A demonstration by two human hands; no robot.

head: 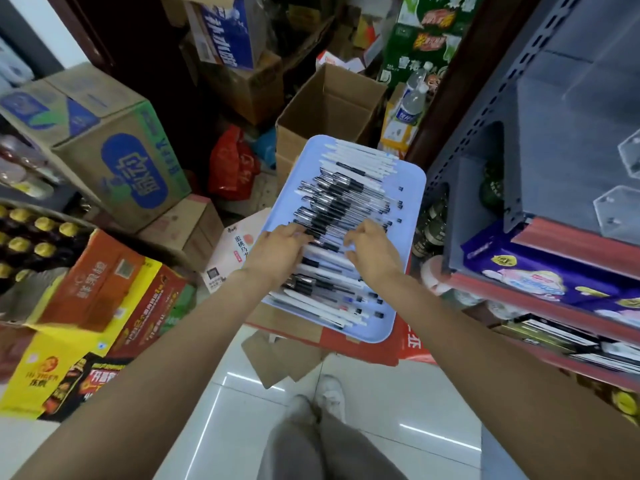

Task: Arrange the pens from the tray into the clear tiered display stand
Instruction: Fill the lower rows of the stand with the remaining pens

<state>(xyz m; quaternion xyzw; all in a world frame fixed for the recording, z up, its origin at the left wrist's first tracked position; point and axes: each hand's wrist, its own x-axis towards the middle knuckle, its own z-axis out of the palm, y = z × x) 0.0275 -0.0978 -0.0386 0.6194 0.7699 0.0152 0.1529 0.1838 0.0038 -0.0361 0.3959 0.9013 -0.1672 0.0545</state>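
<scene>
A light blue tray lies in front of me on a red carton, covered with several pens: white ones at the far end, clear ones with black grips in the middle, and mixed ones near me. My left hand and my right hand are side by side over the tray's middle. Each has its fingers curled down onto the black-grip pens and pinches some. The clear tiered display stand sits on the grey shelf at the right, and only its edge is in view.
A grey metal shelf unit stands to the right, with purple packs on a lower shelf. An open cardboard box is behind the tray. Stacked drink cartons and bottles crowd the left. White tiled floor lies below me.
</scene>
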